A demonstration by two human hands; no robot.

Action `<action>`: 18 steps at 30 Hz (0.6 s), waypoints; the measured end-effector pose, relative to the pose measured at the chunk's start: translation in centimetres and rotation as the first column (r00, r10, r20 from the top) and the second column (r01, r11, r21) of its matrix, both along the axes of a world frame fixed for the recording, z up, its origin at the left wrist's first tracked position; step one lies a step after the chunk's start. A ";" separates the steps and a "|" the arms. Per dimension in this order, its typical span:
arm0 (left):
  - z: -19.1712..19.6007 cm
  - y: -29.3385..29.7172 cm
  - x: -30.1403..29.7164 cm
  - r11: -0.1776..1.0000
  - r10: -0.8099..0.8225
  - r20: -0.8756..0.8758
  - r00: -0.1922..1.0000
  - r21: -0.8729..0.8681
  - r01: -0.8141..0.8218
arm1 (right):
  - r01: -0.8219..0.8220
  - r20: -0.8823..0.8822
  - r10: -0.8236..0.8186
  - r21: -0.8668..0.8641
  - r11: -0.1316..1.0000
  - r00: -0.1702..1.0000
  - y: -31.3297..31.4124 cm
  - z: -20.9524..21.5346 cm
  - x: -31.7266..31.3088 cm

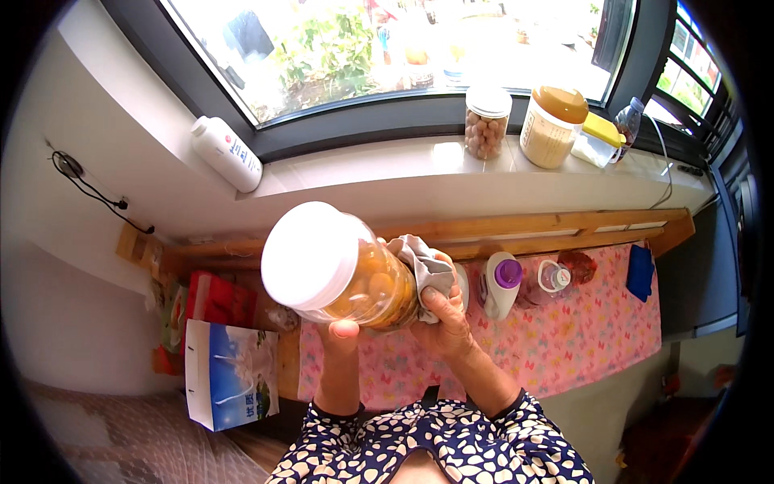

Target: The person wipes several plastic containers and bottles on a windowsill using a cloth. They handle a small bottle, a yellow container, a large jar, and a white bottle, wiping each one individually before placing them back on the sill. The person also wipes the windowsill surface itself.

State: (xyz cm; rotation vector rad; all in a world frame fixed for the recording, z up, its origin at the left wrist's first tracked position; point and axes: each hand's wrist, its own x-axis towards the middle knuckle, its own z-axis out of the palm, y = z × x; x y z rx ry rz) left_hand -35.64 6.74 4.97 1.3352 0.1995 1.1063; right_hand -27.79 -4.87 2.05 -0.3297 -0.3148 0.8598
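Observation:
A big clear jar [372,284] with a white screw lid [310,255] is held up in front of me, tilted so the lid points to the left. Round orange-yellow pieces fill it. My left hand [342,332] grips the jar from below near the lid; its thumb shows, while the other fingers are hidden behind the jar. At the jar's base, my right hand [448,319] is closed around a grey cloth [426,270] pressed against the jar's bottom end.
Below is a table with a pink patterned cloth [516,359], bearing a white bottle with a purple cap [501,286], a handled clear bottle [548,282] and a blue item [640,273]. Jars [487,123] and a white bottle [227,155] line the windowsill. A blue-white bag [234,376] stands left.

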 end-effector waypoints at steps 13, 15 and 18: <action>2.9 -3.4 1.2 0.972 0.179 -0.059 0.982 -0.141 -0.186 | 0.605 0.682 -0.430 -0.022 0.796 0.592 1.1 -0.6 -1.5; 1.0 -2.6 0.4 0.982 0.137 -0.045 0.990 -0.123 -0.141 | 0.679 0.792 -0.523 0.196 0.708 0.316 1.4 1.0 -1.2; -1.2 -1.2 -0.3 0.999 0.002 -0.061 0.998 -0.048 -0.005 | 0.745 0.888 -0.428 0.171 0.645 0.167 0.8 2.5 -1.1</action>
